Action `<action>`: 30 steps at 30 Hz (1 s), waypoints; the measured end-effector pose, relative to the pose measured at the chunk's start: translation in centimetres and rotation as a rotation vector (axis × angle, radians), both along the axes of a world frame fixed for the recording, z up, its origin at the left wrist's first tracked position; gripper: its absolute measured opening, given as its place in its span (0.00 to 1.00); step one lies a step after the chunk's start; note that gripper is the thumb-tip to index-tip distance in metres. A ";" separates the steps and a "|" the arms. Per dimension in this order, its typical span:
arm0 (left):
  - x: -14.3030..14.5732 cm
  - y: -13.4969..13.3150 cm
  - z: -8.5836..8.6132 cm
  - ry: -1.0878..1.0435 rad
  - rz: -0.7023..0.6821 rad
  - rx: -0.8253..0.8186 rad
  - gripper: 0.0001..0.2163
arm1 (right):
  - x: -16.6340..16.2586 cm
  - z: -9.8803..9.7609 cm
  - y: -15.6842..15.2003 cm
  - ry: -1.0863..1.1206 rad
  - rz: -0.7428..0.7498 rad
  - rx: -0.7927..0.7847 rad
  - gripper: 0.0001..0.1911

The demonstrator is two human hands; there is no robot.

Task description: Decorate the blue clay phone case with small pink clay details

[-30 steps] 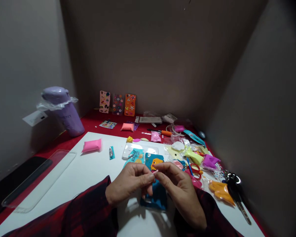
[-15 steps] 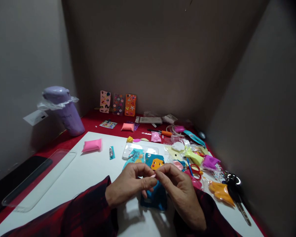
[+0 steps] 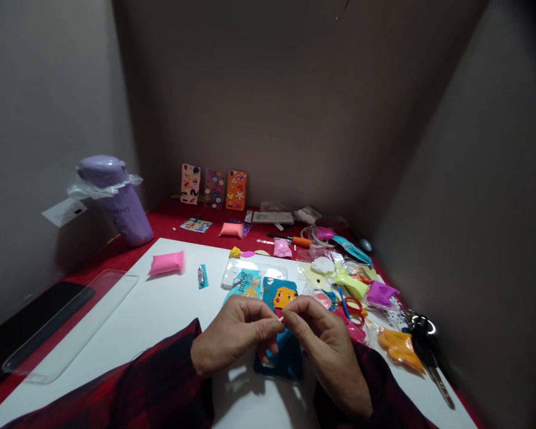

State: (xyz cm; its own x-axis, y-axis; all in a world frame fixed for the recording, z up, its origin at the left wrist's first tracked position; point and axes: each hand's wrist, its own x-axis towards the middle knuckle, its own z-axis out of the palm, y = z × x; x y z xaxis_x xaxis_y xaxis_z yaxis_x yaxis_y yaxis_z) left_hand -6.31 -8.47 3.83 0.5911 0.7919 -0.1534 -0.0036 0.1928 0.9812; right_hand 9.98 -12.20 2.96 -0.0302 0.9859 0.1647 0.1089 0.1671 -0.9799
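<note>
Fingertip to fingertip, my left hand (image 3: 239, 330) and my right hand (image 3: 324, 348) pinch a tiny pale pink piece (image 3: 281, 320), perhaps modelling clay; the fingers cover most of it. Below them lies a dark blue phone case (image 3: 286, 360) on the white board. An orange face with eyes and a red nose (image 3: 285, 297) decorates its upper part, and my hands hide its middle. Just behind my left hand is a light blue printed packet (image 3: 249, 282), partly over a clear case (image 3: 274, 271).
Clay packets, including an orange one (image 3: 401, 348), red scissors (image 3: 355, 311) and keys (image 3: 424, 325) crowd the right side. Leftward are a pink packet (image 3: 167, 263), a large transparent case (image 3: 71, 328) and a purple bottle (image 3: 125, 208). Three decorated cases (image 3: 214, 189) lean on the back wall.
Both hands stay over the blue case, still pinching the pink piece. Their fingers have shifted slightly, and a little more of the case's face shows.
</note>
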 end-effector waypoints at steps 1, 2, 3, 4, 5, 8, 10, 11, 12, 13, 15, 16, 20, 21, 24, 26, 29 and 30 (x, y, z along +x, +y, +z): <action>0.1 0.0 0.0 -0.001 0.008 -0.022 0.14 | 0.0 0.0 0.0 0.002 -0.003 -0.001 0.09; 0.1 0.0 0.1 -0.004 0.022 -0.044 0.15 | 0.0 -0.1 0.0 0.003 -0.007 -0.001 0.09; 0.2 0.0 0.1 -0.011 0.036 -0.062 0.15 | 0.0 -0.1 0.0 0.001 -0.009 0.000 0.10; 0.2 0.0 0.2 -0.017 0.045 -0.074 0.17 | 0.0 -0.2 0.0 -0.009 -0.012 0.004 0.10; 0.3 0.0 0.2 -0.021 0.052 -0.080 0.18 | 0.0 -0.2 0.0 -0.028 -0.015 0.008 0.10; 0.3 0.0 0.2 -0.024 0.045 -0.051 0.17 | -0.1 -0.3 -0.1 -0.105 -0.032 0.044 0.12; 0.2 0.0 0.1 -0.026 0.024 -0.021 0.15 | -0.1 -0.2 -0.2 -0.138 -0.041 0.066 0.12; 0.1 0.0 0.0 -0.030 0.013 -0.010 0.15 | -0.2 -0.2 -0.3 -0.141 -0.043 0.071 0.13; 0.1 0.0 0.0 -0.034 0.002 -0.002 0.15 | -0.2 -0.1 -0.3 -0.135 -0.044 0.073 0.13; 0.0 0.0 -0.1 -0.038 -0.005 0.002 0.15 | -0.2 -0.1 -0.3 -0.124 -0.046 0.072 0.13; 0.0 0.0 -0.2 -0.046 -0.014 0.012 0.15 | -0.2 0.0 -0.3 -0.098 -0.049 0.067 0.11; -0.1 0.0 -0.1 -0.049 -0.020 0.018 0.15 | -0.1 0.0 -0.2 -0.092 -0.044 0.064 0.10; -0.1 -0.1 0.1 -0.032 -0.048 0.031 0.16 | -0.2 0.0 0.0 -0.122 -0.006 0.067 0.10; -0.1 -0.1 0.2 -0.024 -0.055 0.027 0.17 | -0.2 0.0 -0.1 -0.130 -0.007 0.074 0.11; -0.1 -0.1 0.5 -0.016 -0.051 0.025 0.19 | -0.2 0.0 -0.1 -0.133 -0.031 0.091 0.12; 0.0 -0.1 0.6 -0.022 -0.021 0.019 0.21 | -0.2 0.0 -0.2 -0.138 -0.050 0.103 0.12; 0.0 -0.1 0.5 -0.006 0.021 -0.026 0.18 | -0.1 0.0 -0.1 -0.174 -0.071 0.122 0.12; 0.0 -0.1 0.5 0.007 0.027 -0.036 0.17 | -0.1 0.0 -0.1 -0.188 -0.074 0.126 0.12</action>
